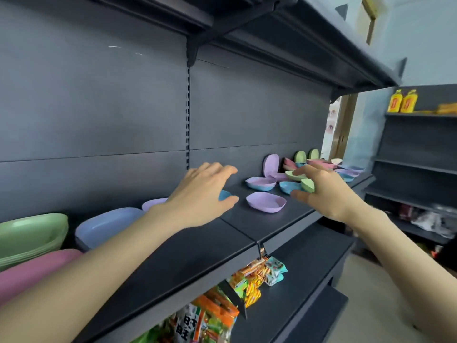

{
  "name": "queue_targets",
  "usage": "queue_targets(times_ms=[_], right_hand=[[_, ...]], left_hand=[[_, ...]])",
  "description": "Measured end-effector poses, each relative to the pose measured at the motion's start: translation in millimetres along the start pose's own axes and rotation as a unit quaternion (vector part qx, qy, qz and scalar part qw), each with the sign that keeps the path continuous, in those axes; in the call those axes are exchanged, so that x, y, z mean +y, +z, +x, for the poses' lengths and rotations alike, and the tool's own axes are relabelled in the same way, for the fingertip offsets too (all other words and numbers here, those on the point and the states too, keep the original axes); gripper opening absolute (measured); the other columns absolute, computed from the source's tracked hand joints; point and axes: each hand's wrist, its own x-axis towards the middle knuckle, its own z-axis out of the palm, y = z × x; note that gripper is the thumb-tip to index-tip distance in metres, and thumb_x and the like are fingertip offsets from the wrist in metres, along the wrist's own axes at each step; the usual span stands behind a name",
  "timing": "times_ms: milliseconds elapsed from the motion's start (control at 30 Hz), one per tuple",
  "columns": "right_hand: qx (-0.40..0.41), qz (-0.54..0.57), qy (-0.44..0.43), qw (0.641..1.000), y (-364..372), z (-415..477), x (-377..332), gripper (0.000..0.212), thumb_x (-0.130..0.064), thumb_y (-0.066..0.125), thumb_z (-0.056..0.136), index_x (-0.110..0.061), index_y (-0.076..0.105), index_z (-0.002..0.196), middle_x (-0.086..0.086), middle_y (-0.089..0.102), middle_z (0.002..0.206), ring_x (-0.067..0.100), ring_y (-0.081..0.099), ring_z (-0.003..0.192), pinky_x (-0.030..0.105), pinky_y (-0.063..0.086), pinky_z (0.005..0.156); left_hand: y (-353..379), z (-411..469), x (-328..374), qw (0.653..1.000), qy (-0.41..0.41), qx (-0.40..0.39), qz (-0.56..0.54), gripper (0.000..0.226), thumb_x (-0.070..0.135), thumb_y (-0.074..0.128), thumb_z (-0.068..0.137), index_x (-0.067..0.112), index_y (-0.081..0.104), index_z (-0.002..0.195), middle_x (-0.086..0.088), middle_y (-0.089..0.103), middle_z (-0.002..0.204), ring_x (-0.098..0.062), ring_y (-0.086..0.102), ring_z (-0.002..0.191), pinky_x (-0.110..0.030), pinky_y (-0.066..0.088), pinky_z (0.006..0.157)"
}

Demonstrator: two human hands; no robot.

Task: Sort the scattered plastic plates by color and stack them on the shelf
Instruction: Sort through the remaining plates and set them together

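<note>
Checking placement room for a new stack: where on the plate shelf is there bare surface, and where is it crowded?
Bare: the front strip of the shelf between the blue stack and the lone purple plate. Crowded: the far right end, beyond the right hand, which grips a green plate; plates overlap there.

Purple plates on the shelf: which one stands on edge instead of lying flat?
The propped purple plate, leaning upright against the back panel, hollow facing outward. The others, such as the front purple plate, lie flat, hollow up.
</note>
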Motion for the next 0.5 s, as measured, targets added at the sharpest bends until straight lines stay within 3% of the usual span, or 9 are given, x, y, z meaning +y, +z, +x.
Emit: queue_targets(times_ms=[167,333,500], right_hand=[[-0.004,0.014,-0.028,0.999,28,53,43,0.045,-0.026,0.065,0.086,-0.013,0.053,0.127,0.006,0.051,0.127,0.023,0.047,0.112,0.02,0.027,0.078],[-0.028,0.021,-0.045,0.998,63,108,84,0.044,-0.027,0.063,0.087,-0.013,0.052,0.127,0.006,0.049,0.133,0.025,0.045,0.122,0.03,0.034,0.095],[-0.051,0.029,-0.053,0.997,87,166,136,0.041,-0.027,0.065,0.085,-0.013,0.055,0.122,0.005,0.052,0.125,0.028,0.051,0.111,0.038,0.038,0.099]], left_hand=[[34,55,-1,1.0,-0.006,0.015,0.01,0.054,0.045,0.048,0.092,0.025,0.033,0.139,0.005,0.045,0.132,-0.017,0.035,0.124,-0.032,0.027,0.103],[83,112,-17,0.999,-0.029,0.017,0.013,0.055,0.047,0.049,0.091,0.026,0.034,0.139,0.006,0.046,0.133,-0.016,0.036,0.123,-0.032,0.027,0.101],[133,170,-24,0.998,-0.054,-0.003,0.013,0.055,0.048,0.049,0.09,0.027,0.033,0.139,0.006,0.047,0.131,-0.016,0.038,0.12,-0.032,0.03,0.1]])
